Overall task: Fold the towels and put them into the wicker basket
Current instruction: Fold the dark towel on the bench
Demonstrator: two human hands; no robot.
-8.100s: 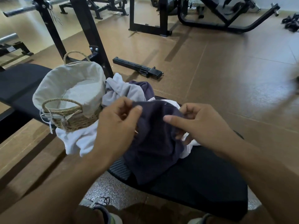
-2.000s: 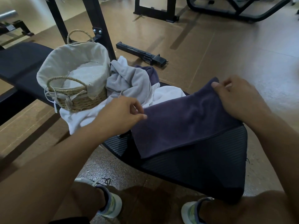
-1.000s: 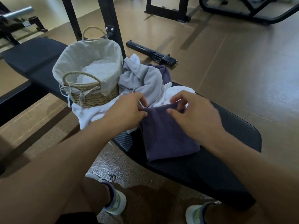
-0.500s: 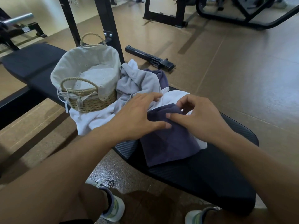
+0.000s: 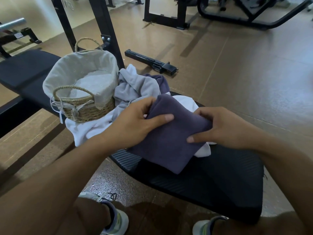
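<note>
The purple towel [image 5: 166, 133], folded down to a compact pad, lies on the near end of the black padded surface [image 5: 220, 180], partly over a white towel [image 5: 88, 128], with a grey towel [image 5: 135, 87] and another purple one [image 5: 160, 82] heaped loose just behind it. The left hand [image 5: 135, 126] grasps the towel's left edge, thumb laid across the top and fingers curled over the far fold; the right hand [image 5: 225, 128] pinches the right edge, thumb on top and fingers tucked beneath. Both grips are therefore closed on the same cloth. The wicker basket [image 5: 88, 111] stands to the left on the same surface, just beside the heap, its pale liner [image 5: 67, 72] open, and nothing folded shows inside it. The step in hand looks to be finishing the fold and carrying it over. To do it well, the layers should be held pressed together on both sides so the pad does not spring open as it lifts, and it should come up level rather than dragged, since dragging would likely pull the white towel along. The nearer handle [image 5: 74, 92] arches over the basket's mouth, so the pad probably needs to pass above it and go down flat onto the liner's floor. The thumbs should let go last, once the towel rests there, leaving room for the other three.
</note>
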